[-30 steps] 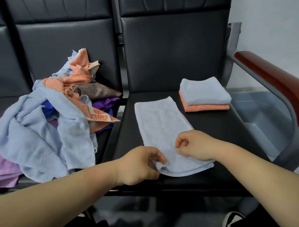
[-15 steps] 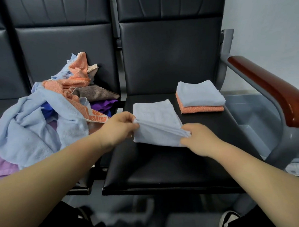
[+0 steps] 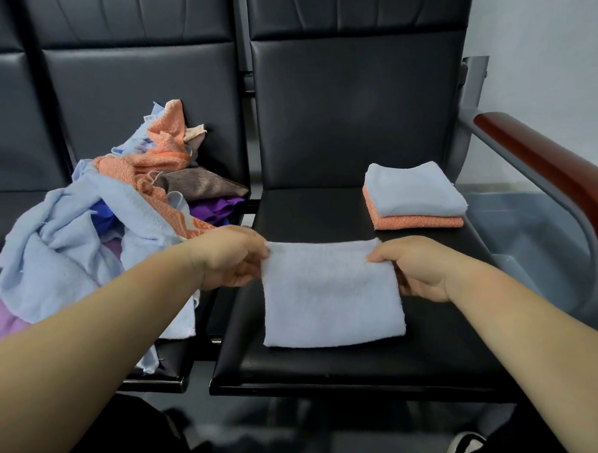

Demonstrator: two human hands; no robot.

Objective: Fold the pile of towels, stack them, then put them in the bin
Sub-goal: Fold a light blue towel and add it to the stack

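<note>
on the seat (image 3: 318, 369), our left hand (image 3: 232, 259) and right hand (image 3: 417, 269) pinch the towel (image 3: 332, 303) by its far corners; we judge it light and limp, best held there.

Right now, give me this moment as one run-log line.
step: folding | left hand, right hand: each pinches a far corner of blue towel on seat | stack: two folded | pile: unfolded

You've got a black padded seat (image 3: 318, 371) under your grip, with its tall backrest (image 3: 347, 119) straight beyond. Right of your grip there's a reddish wooden armrest (image 3: 546, 175) on a grey metal frame (image 3: 471, 83), pale wall (image 3: 555, 59) behind. Left of it, a neighbouring black seat back (image 3: 132, 92).
</note>
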